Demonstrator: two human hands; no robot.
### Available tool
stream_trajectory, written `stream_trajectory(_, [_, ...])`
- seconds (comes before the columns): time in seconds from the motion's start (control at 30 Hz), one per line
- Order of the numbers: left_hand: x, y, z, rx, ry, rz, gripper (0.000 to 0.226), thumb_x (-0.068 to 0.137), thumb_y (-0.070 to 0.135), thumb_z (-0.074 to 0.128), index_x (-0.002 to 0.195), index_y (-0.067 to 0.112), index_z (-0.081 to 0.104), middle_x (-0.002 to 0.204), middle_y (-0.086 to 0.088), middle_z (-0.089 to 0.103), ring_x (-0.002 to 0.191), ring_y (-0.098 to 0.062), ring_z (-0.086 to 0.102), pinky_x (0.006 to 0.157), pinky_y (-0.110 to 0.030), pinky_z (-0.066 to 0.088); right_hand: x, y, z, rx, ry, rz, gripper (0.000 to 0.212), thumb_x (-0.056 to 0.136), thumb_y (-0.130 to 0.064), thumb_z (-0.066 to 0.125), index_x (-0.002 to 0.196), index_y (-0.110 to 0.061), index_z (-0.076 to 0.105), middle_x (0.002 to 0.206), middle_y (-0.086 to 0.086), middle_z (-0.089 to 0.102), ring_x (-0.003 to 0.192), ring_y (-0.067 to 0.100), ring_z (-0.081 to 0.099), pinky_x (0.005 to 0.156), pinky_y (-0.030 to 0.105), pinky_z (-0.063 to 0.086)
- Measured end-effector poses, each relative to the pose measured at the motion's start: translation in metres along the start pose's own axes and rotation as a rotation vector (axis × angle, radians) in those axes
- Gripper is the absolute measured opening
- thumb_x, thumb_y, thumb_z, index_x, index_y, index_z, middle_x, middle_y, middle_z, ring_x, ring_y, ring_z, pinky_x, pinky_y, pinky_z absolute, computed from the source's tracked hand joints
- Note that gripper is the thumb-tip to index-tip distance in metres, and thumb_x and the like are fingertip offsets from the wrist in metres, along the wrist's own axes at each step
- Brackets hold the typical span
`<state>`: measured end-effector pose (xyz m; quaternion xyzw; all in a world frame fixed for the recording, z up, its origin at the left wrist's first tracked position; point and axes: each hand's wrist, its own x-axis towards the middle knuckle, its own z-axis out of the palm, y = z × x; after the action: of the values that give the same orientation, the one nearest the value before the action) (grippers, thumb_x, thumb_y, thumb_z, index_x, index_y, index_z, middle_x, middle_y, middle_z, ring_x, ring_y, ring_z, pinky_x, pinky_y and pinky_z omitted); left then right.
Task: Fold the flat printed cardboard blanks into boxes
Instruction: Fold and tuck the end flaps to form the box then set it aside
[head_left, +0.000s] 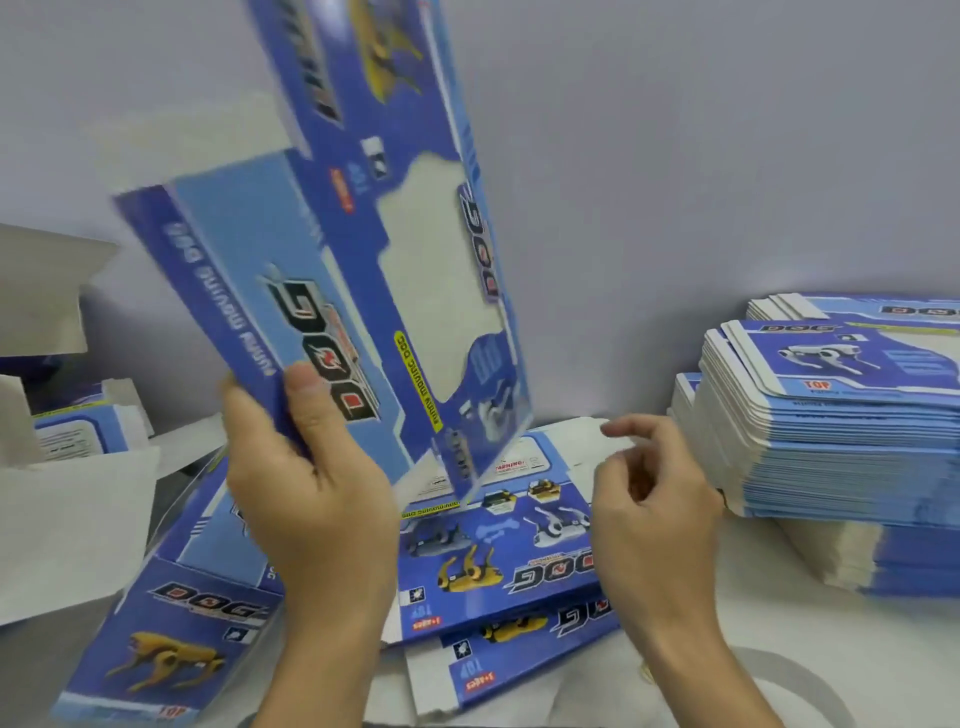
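Left grip (306, 483): thumb on the printed front, fingers curled round behind, pinching the lower left corner of a raised blue cardboard blank (332, 249). Blank held upright and tilted, up off the surface, top end running out of frame; motion-blurred. "DOG" lettering and a white cut-out window show on it. Its bottom corner hangs just above the loose blanks below; can't tell if it touches.

Right grip (649, 493): holds nothing, fingers loosely curled, forefinger out toward the left, hovering just right of the raised blank and apart from it.

Under both hands: loose blanks (498, 556) lying flat and overlapping on the white surface (810, 639), printed side up, yellow and white robot dogs, "TOP" marks visible. Front left: a blue piece with a yellow dog (171, 644), looks partly folded, not sure.

Right: tall neat stack of flat blanks (841, 431), white edges toward the camera, sitting on a lower offset stack (883, 561); another stack behind (852, 309).

Left edge: white and grey cardboard pieces (47, 291) with plain sides showing, a light blue printed panel (78, 431) among them. Grey wall (701, 156) behind.
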<state>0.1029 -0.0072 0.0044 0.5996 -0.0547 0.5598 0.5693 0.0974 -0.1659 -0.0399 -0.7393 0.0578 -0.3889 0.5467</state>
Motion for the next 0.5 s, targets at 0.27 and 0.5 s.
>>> stream_trajectory(0.27, [-0.004,0.004,0.005,-0.035,-0.112,-0.032,0.011,0.105,0.028,0.046,0.103,0.025,0.057,0.081,0.031,0.060,0.072,0.009,0.058,0.062,-0.006,0.044,0.010,-0.022,-0.010,0.216,-0.239,-0.014,0.022,0.095,-0.025,0.061,0.111,-0.039,0.064,0.098,-0.010,0.066,0.091,-0.001,0.061,0.069,0.019,0.052])
stream_trajectory(0.5, [-0.015,0.026,0.015,-0.138,-0.509,-0.042,0.014,0.096,0.039,0.051,0.091,0.039,0.064,0.080,0.021,0.069,0.066,-0.005,0.063,0.055,-0.013,0.049,0.028,-0.019,-0.023,0.466,-0.209,0.137,0.075,0.080,-0.056,0.051,0.151,-0.047,0.031,0.150,-0.025,0.042,0.138,-0.003,0.041,0.118,0.039,0.032])
